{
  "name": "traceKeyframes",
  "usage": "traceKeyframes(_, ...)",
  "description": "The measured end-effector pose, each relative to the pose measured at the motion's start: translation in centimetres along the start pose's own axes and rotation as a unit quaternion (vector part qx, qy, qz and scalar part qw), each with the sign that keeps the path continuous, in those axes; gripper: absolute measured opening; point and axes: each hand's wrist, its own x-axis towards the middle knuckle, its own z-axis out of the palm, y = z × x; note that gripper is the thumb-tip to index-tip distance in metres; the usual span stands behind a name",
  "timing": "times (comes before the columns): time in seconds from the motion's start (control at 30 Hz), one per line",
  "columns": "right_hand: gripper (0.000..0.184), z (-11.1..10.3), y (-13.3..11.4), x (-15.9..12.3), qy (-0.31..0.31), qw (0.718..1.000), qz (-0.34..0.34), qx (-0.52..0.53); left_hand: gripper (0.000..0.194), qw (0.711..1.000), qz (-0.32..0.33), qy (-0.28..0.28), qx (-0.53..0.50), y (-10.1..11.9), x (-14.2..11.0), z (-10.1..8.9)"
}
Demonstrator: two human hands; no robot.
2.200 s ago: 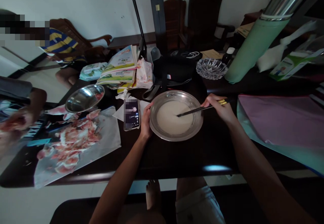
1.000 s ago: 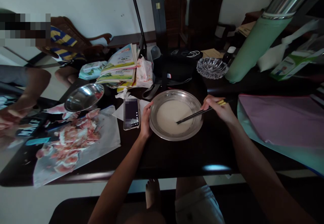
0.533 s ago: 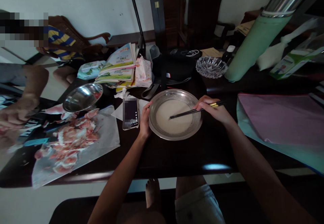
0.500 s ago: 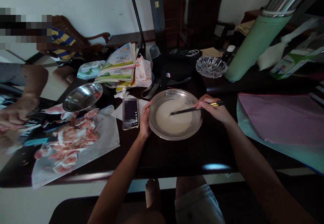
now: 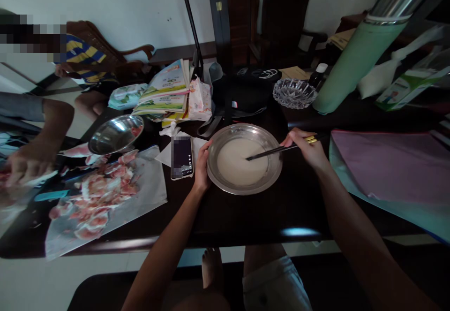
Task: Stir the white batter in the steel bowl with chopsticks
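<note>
A wide metal bowl point(image 5: 242, 188) stands on the dark table in front of me, with a pale, milky liquid point(image 5: 239, 163) in it. My left hand point(image 5: 201, 166) grips the bowl's left rim, thumb on top and fingers along the outside. In my right hand point(image 5: 302, 143), closed above the right rim, is a pair of black chopsticks point(image 5: 269, 152) with gold bands. Their tips dip into the liquid near the middle of the bowl. A phone point(image 5: 182, 157) lies on white paper just left of my left hand.
At left, pink-and-white peels or pieces point(image 5: 101, 186) lie on a plastic sheet point(image 5: 149, 184), beside a smaller metal bowl point(image 5: 116, 135) and a co-worker's hand point(image 5: 31, 161). Booklets point(image 5: 163, 88), a glass dish point(image 5: 294, 94) and a green thermos point(image 5: 358, 67) stand behind; a pink folder point(image 5: 393, 163) lies right.
My right hand has moved right, drawing the chopstick tips rightward through the liquid. My left hand stays on the rim. At the left, the co-worker's hand has shifted.
</note>
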Motion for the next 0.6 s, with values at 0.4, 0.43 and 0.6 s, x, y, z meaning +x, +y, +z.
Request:
traceKeyframes(0.4, 0.049, -0.08, 0.29, -0.03, 0.0, 1.0, 0.0, 0.005, 0.054, 1.0, -0.001, -0.014, 0.006, 0.1, 0.01, -0.1)
traceKeyframes(0.43, 0.049, -0.06, 0.27, -0.07, -0.017, 1.0, 0.002, 0.014, 0.054, 1.0, -0.003, -0.013, 0.004, 0.1, 0.01, -0.08)
traceKeyframes(0.6, 0.042, 0.4, 0.21, -0.06, -0.076, 0.996, -0.023, -0.027, 0.053, 1.0, 0.001, -0.01, 0.0, 0.02, 0.04, -0.04)
